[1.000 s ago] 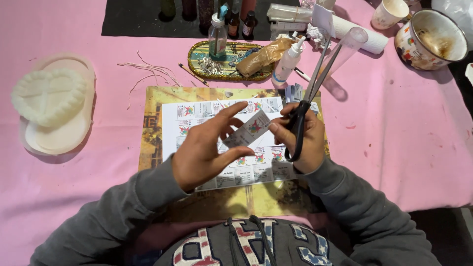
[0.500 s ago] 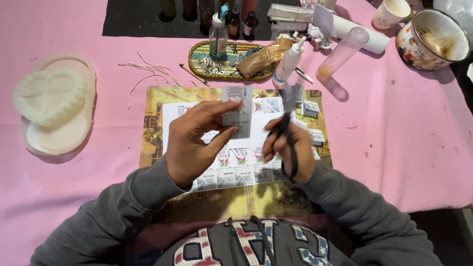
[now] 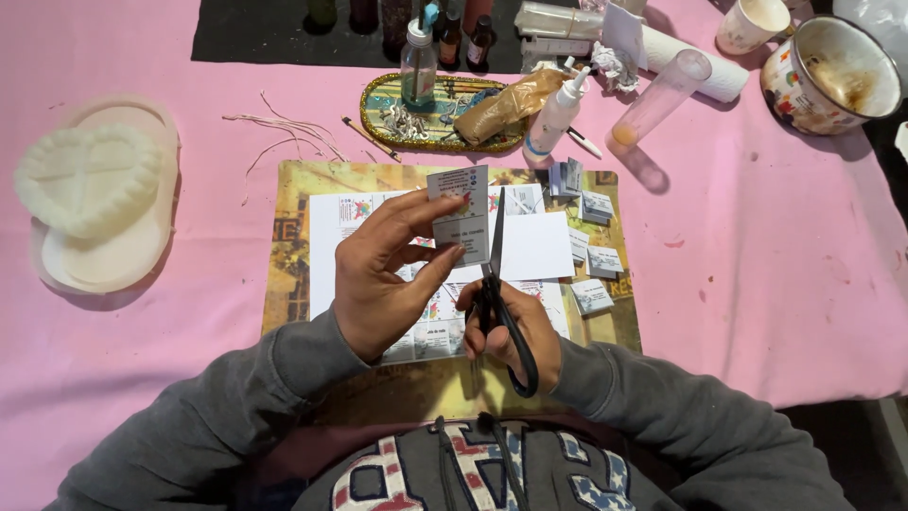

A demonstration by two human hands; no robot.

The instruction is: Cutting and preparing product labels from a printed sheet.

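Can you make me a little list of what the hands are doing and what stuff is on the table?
left hand: pinches a small paper strip upright in its fingers
right hand: holds black scissors, blades at the strip's right edge
under the hands: printed sheet on a yellowish mat
right of the sheet: small cut paper pieces
far left: white heart-shaped mold
top: oval tray with bottles
top right: stained mug
cloth: pink
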